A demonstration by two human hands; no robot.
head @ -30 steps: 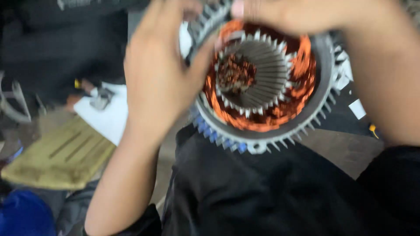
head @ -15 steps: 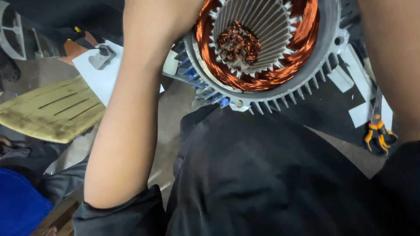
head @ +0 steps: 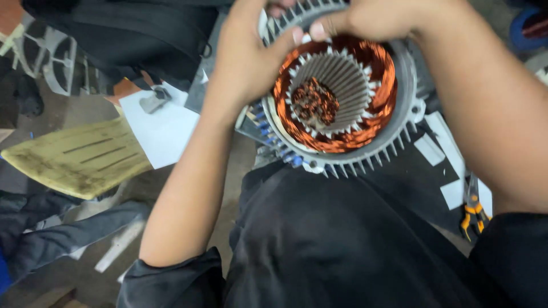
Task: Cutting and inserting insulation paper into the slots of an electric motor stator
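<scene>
Stator [head: 337,102] gripped at top rim by left hand [head: 251,57] and right hand [head: 377,20]; pliers [head: 474,208] lower right of stator, paper [head: 162,128] left.

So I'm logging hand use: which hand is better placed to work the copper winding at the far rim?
Probably the right hand: its fingertips already rest on the round grey finned motor housing's copper winding. The left hand grips the rim beside it.

No packages, labels, signs or screens visible
</scene>
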